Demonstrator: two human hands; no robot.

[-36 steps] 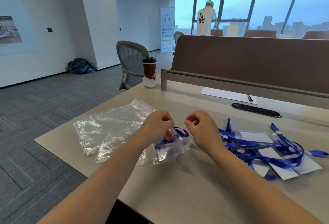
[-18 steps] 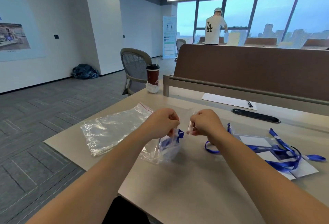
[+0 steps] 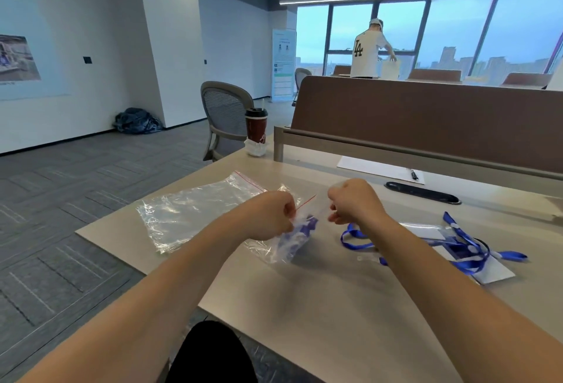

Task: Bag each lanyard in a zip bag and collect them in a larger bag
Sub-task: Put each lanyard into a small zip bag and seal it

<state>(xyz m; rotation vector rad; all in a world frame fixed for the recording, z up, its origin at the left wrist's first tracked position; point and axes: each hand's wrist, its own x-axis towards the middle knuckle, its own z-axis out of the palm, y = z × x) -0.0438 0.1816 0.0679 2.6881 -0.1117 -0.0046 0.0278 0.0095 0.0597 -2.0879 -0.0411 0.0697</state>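
A small clear zip bag (image 3: pixel 289 242) with a blue lanyard bunched inside hangs just above the table between my hands. My left hand (image 3: pixel 271 215) pinches the bag's red-striped top at its left end. My right hand (image 3: pixel 353 201) pinches the top at its right end, fingers curled. To the left on the table lies the larger clear zip bag (image 3: pixel 195 215), flat and crinkled. Right of my right forearm sits a pile of loose blue lanyards (image 3: pixel 463 245) with clear badge holders and white cards.
A red paper cup (image 3: pixel 256 130) stands at the table's far left corner beside a grey chair (image 3: pixel 225 114). A brown divider (image 3: pixel 426 117) runs along the back, with a paper sheet and pen (image 3: pixel 380 168) and a black cable slot (image 3: pixel 422 192) before it. A person stands far off by the windows.
Both hands lifted the small bag off the table and drew apart along its top. The camera view tilted upward.
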